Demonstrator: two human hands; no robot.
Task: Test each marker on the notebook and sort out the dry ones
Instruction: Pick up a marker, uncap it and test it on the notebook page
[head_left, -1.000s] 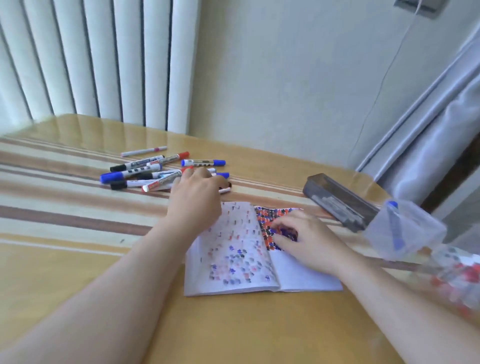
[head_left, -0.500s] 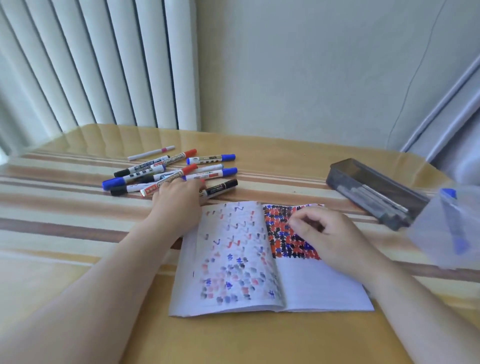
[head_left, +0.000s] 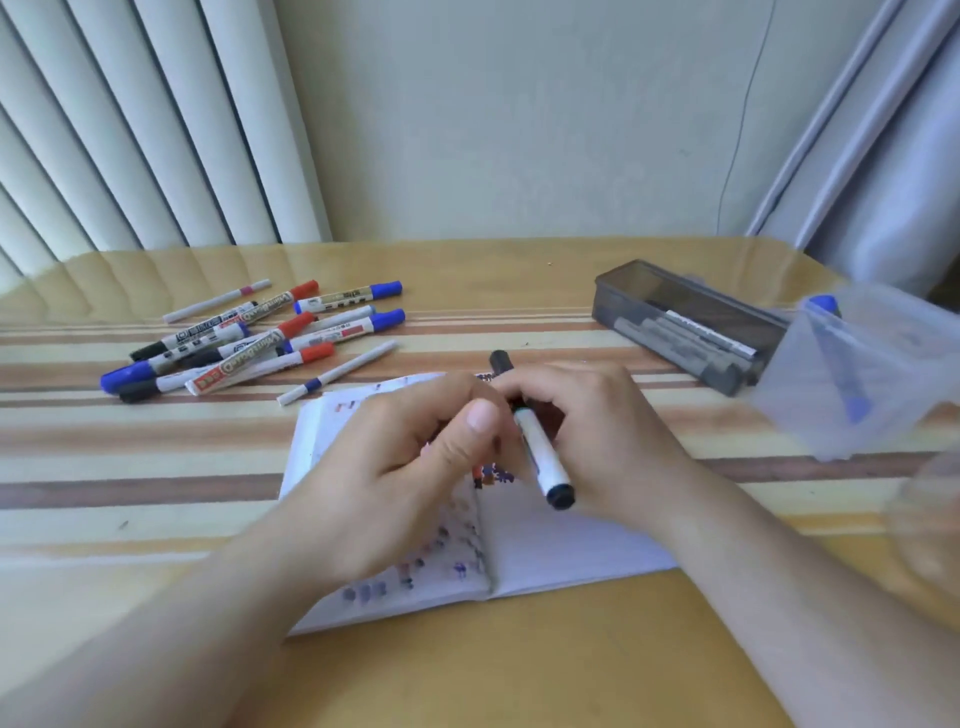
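1. Presently, a black-capped marker (head_left: 540, 457) is held over the open notebook (head_left: 561, 551); the right hand (head_left: 597, 441) is curled round its barrel, and the fingers of the left hand (head_left: 410, 467) are curled at the cap end, where the grip itself is hidden.
2. If the cap is pulled off with a jerk, the tip could be dragged across skin or the page, and a stray mark might be mistaken for a test stroke.
3. The notebook is not seen to be pinned by either hand, so it could slide once pressure is applied.
4. The untested pile of markers (head_left: 249, 343) lies beyond and to the left of the left hand; a loose cap could roll into it and be mismatched.
5. The dark box (head_left: 675, 322) and the clear container (head_left: 872, 374) stand beyond and to the right of the right hand; which one is meant for dry markers cannot be told, so a mis-sort is possible.
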